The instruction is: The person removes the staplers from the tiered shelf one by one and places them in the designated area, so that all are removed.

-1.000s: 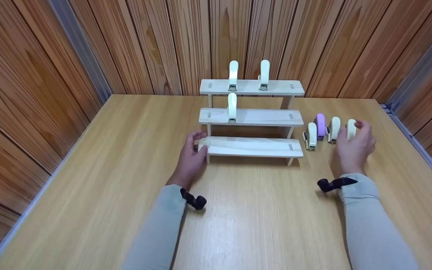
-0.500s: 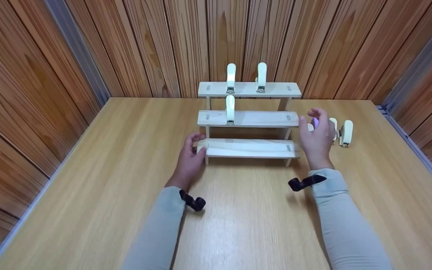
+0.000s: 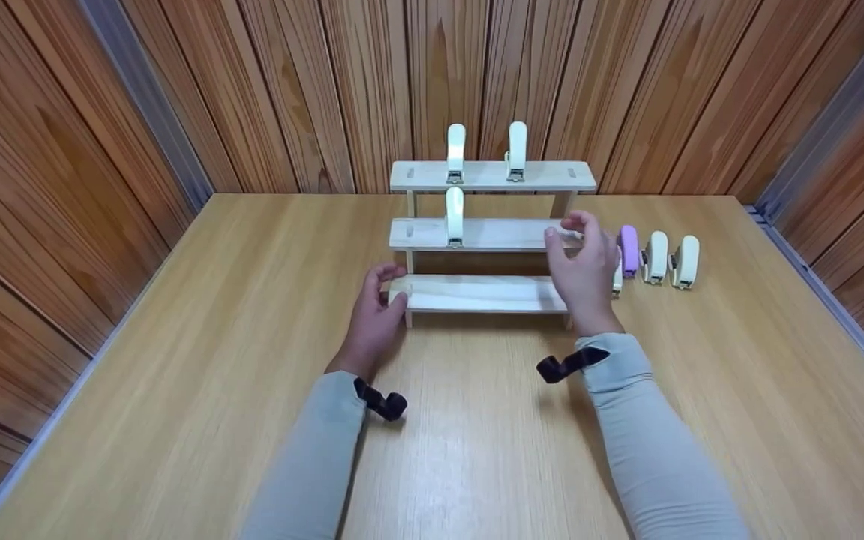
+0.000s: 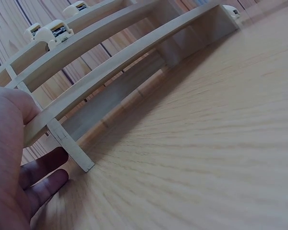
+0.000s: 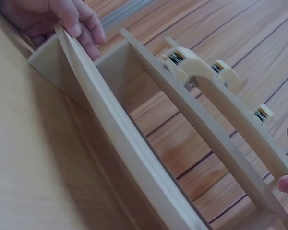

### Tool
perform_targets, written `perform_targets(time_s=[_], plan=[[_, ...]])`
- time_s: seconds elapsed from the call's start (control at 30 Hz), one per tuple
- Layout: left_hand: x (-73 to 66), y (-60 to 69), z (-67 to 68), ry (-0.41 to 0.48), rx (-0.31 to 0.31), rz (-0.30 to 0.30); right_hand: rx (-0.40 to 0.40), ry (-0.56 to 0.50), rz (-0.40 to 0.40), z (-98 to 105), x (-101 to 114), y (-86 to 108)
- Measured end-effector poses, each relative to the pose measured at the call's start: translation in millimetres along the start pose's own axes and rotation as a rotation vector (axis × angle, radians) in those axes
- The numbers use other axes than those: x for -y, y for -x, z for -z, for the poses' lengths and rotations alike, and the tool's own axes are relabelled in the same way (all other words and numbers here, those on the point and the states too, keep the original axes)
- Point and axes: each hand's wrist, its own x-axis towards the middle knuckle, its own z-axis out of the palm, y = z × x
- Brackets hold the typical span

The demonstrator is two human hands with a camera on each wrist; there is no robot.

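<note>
Wooden stand [image 3: 496,234], three tiers, toward the back of the table [image 3: 462,435]. Left hand [image 3: 370,322] closed on the left end of its lowest shelf [image 3: 481,292], thumb above, two fingers showing low beside the leg. Right hand [image 3: 587,276] half open at the right end of the middle shelf [image 3: 511,234], thumb and fingers apart, nothing seen between them; cannot tell whether it touches the wood.

Top shelf [image 3: 486,174]: two pale staplers [image 3: 456,152], upright, spaced apart. Middle shelf: one upright pale stapler [image 3: 454,215], left of centre.

Right of the stand, on the table: a pale stapler [image 3: 617,279] mostly masked by the right hand, then a purple stapler [image 3: 628,251], then two more pale ones [image 3: 670,259] just beside each other. Right hand and wrist stand in front of the right ends of the two lower shelves.

Black wrist mounts [image 3: 381,400] on both cuffs; sleeves [image 3: 304,457] pale grey.

Table: light wood grain, glossy patch near the front. Plank-patterned walls [image 3: 372,90] at back and sides, dark seams; grey strips [image 3: 143,90] at the corners.
</note>
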Motion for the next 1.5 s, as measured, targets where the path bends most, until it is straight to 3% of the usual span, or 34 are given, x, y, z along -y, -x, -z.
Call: perform_targets(time_s=[0.13, 0.33, 0.6, 0.83, 1.2, 1.5], plan=[[-0.3, 0.0, 1.1, 0.0, -0.002, 0.034, 0.024, 0.015, -0.005, -10, 6, 3.9], [-0.9, 0.1, 2.6, -0.004, 0.002, 0.043, 0.002, 0.056, 0.095, -24, 15, 10.3], [-3.3, 0.8, 2.1, -0.006, 0.001, 0.064, 0.06, 0.036, 0.126, -41, 25, 19.7], [-1.4, 0.3, 1.5, 0.004, 0.01, -0.015, 0.078, 0.038, 0.154, -57, 32, 25.6], [-2.1, 2.4, 1.0, 0.0, 0.014, 0.049, 0.099, 0.031, 0.174, -80, 42, 35.3], [-3.1, 2.4, 0.4, -0.03, -0.002, 0.002, 0.118, 0.023, 0.174, -96, 55, 40.7]])
